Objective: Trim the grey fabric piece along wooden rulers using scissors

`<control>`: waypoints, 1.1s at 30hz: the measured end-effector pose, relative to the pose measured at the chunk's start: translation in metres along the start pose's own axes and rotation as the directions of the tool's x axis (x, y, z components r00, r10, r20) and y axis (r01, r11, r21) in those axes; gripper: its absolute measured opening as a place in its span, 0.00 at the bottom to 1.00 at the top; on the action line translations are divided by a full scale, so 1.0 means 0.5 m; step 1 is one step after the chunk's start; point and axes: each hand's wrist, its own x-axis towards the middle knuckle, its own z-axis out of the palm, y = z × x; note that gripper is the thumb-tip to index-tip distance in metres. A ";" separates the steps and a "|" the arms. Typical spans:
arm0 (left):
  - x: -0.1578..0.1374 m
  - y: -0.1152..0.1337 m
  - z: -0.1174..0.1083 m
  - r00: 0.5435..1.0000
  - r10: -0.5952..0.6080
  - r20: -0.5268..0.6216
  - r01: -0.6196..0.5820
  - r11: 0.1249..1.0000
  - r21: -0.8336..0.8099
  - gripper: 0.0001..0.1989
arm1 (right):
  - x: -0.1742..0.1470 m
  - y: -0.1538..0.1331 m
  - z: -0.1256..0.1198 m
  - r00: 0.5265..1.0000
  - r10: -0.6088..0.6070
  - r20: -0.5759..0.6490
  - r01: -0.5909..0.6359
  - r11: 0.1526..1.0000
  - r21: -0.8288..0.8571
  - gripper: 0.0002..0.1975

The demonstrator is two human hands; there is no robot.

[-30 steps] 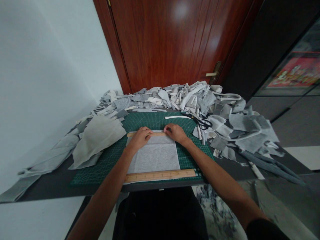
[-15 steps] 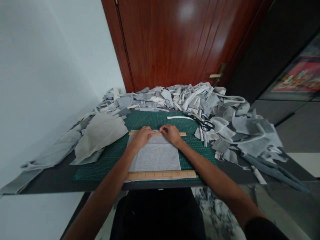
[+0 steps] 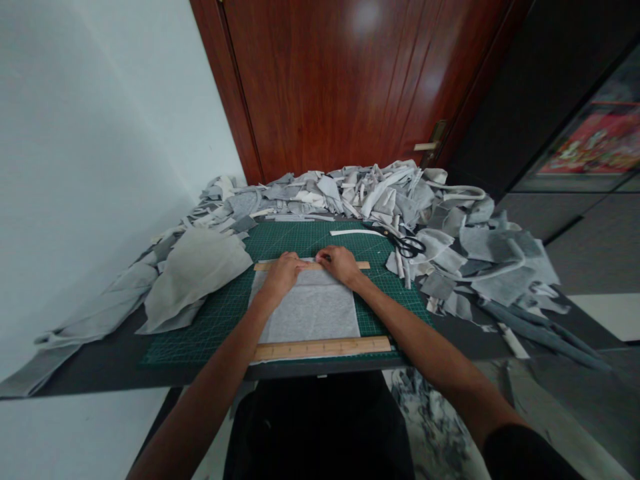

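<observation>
A piece of light grey fabric lies flat on a green cutting mat. Across its far end runs a narrow wooden ruler. My left hand presses down on this ruler, fingers together and thumb along it. Just to its right, my right hand is closed in a pinch at the fabric's far edge, by the ruler; the fingertips are small and partly hidden. Along the near end of the fabric lies a wider wooden ruler, which neither hand touches.
Black scissors and a white strip lie beyond my right hand. Heaped grey and white fabric scraps line the table's back and right side. A larger pale cloth piece lies at left. Behind stands a wooden door.
The whole view has shifted and tilted slightly. Both hands keep nearly the same place on the ruler and fabric.
</observation>
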 end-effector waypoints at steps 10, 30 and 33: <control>0.003 -0.005 0.006 1.000 0.001 -0.016 -0.001 1.000 -0.021 0.14 | -0.001 0.014 -0.037 0.998 0.017 0.062 -0.012 0.997 -0.077 0.08; 0.003 -0.005 0.004 1.000 0.009 -0.028 -0.010 1.000 -0.023 0.15 | -0.017 0.067 -0.099 0.992 0.046 0.115 -0.026 0.985 -0.170 0.07; 0.002 -0.001 0.001 1.000 0.011 -0.026 -0.011 1.000 -0.019 0.15 | -0.019 0.077 -0.104 0.992 0.045 0.119 -0.024 0.984 -0.177 0.07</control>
